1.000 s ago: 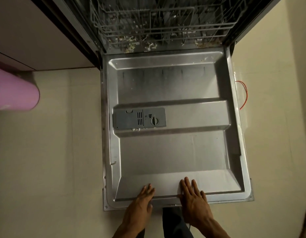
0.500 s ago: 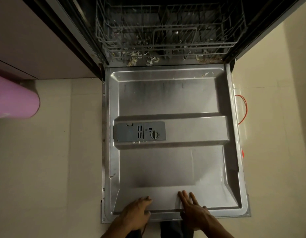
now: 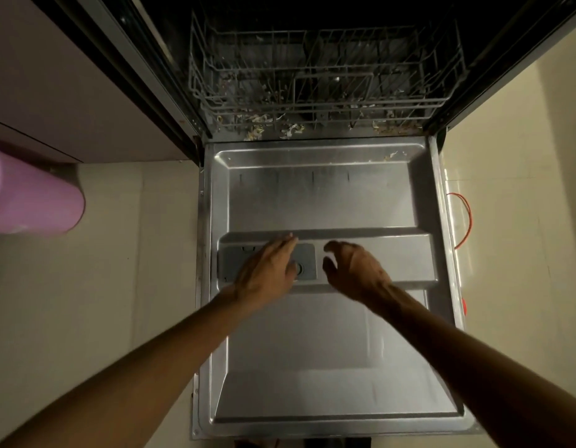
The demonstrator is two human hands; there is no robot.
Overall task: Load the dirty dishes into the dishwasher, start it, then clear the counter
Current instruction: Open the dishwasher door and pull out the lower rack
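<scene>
The dishwasher door [image 3: 328, 350] lies folded down flat, its steel inner face up. Behind it the lower wire rack [image 3: 325, 85] sits inside the dark tub, holding no dishes, with food scraps along its front. My left hand [image 3: 267, 273] reaches over the grey detergent dispenser [image 3: 307, 261], fingers straight, covering most of it. My right hand [image 3: 354, 270] hovers just right of the dispenser with loosely curled fingers and holds nothing. Both arms stretch out over the door.
A pink bin [image 3: 31, 198] stands on the tiled floor at the left, next to a cabinet front [image 3: 54, 92]. A red wire [image 3: 464, 218] loops on the floor right of the door. Pale floor tiles [image 3: 118, 286] lie on both sides.
Both hands have left the door's near edge and moved forward to the middle of the door, over and beside the detergent dispenser. The view has tilted up, showing more of the rack.
</scene>
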